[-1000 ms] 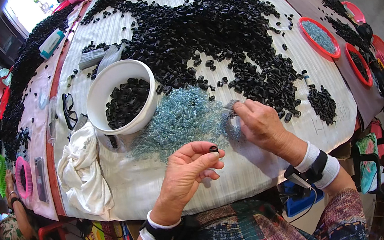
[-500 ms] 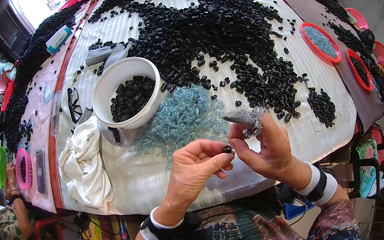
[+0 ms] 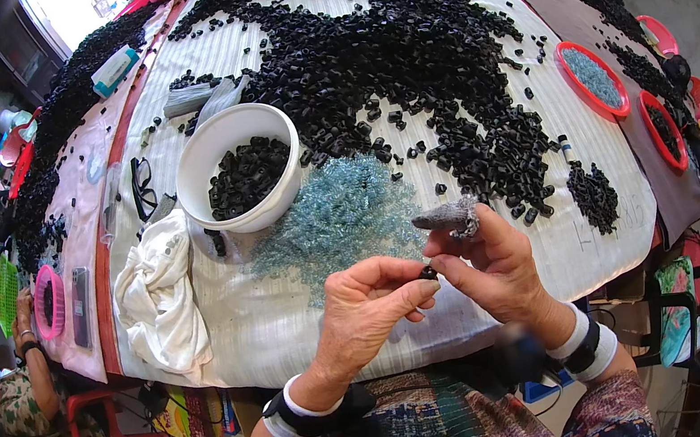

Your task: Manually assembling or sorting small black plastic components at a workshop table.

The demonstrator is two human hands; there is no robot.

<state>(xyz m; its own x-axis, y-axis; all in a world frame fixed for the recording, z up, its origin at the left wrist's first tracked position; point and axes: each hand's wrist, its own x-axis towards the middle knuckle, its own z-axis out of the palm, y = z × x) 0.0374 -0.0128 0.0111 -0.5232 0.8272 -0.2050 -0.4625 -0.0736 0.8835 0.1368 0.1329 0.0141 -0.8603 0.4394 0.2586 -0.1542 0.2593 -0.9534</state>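
My left hand (image 3: 359, 308) pinches a small black plastic piece (image 3: 428, 273) between thumb and fingertips. My right hand (image 3: 503, 272) meets it there, its thumb and a fingertip closed against the piece's right side. A grey cloth finger cover (image 3: 450, 218) sits on a raised finger of the right hand and points left. Just beyond both hands lies a heap of clear bluish bits (image 3: 335, 212). A white bowl (image 3: 193, 188) to its left holds many black pieces like the one in my fingers. Further back, a large spread of black pieces (image 3: 398, 57) covers the table.
A white cloth (image 3: 159, 301) and black-framed glasses (image 3: 144, 190) lie left of the bowl. Red trays (image 3: 566, 78) stand at the right, near a small black pile (image 3: 593, 196). At the far left, another person's hand (image 3: 23, 312) is beside a pink basket (image 3: 38, 306).
The gap between my hands has closed, so the right fingertips now touch the black piece. The finger cover has tipped flatter. The whole view has shifted slightly.
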